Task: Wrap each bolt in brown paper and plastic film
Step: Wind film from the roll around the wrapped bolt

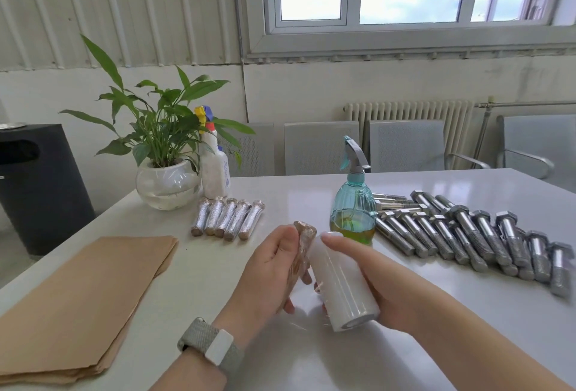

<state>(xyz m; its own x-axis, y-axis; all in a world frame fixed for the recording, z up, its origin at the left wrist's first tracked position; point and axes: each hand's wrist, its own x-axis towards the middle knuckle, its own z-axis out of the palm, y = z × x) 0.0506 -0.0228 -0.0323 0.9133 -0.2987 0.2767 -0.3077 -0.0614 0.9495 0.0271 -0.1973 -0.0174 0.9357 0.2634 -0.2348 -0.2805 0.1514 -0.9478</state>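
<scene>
At a glossy white table that fills the lower frame, a person's left hand grips a brown-paper-wrapped bolt, held nearly upright at centre, while the right hand closes around a white roll of clear plastic film pressed against it. A pale woven wristband with a white clasp circles the left wrist at lower centre.

A stack of flat brown paper sheets lies at lower left. Just above the hands, five finished bolts wrapped in paper and film sit side by side. At right, a spread of bare grey steel hex bolts lies in a loose row running toward the frame's right edge. A teal plastic spray bottle holding yellowish liquid stands between the hands and the bare bolts.

Toward the table's far left corner stand a leafy green plant in a round white-and-glass bowl and a white spray bottle with a yellow and blue trigger. Beyond the table, grey perforated metal chairs line a white wall below a white-framed window, with a ribbed white radiator behind them. A dark bin stands at the left edge.
</scene>
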